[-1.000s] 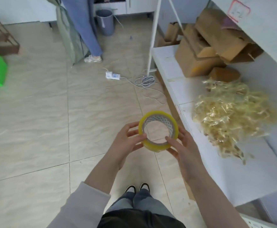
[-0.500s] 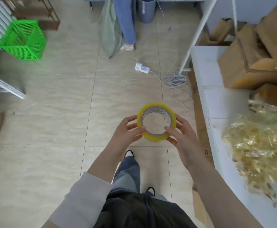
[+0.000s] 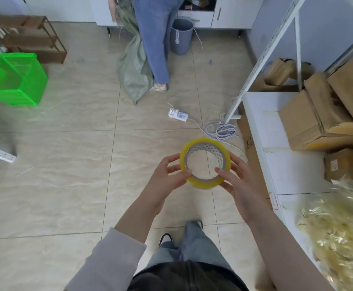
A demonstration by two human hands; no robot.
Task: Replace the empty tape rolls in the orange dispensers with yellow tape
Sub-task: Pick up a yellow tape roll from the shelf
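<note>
Now you hold the yellow tape roll (image 3: pixel 205 163) between both hands.
Your left hand (image 3: pixel 167 179) and right hand (image 3: pixel 237 181) pinch opposite rims, fingers closed on it, above the tiled floor (image 3: pixel 66 175).

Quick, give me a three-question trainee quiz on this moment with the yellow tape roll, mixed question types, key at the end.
1. True or false: the yellow tape roll is held by both the left hand and the right hand.
2. Multiple choice: the green basket stands A) on the white shelf, B) on the floor at far left, C) under the grey bin.
3. Fill in: on the floor between the hands and the standing person lies a white ____ with a coiled cable.

Key: 1 true; 2 B; 3 power strip. No orange dispenser is in view.
</note>
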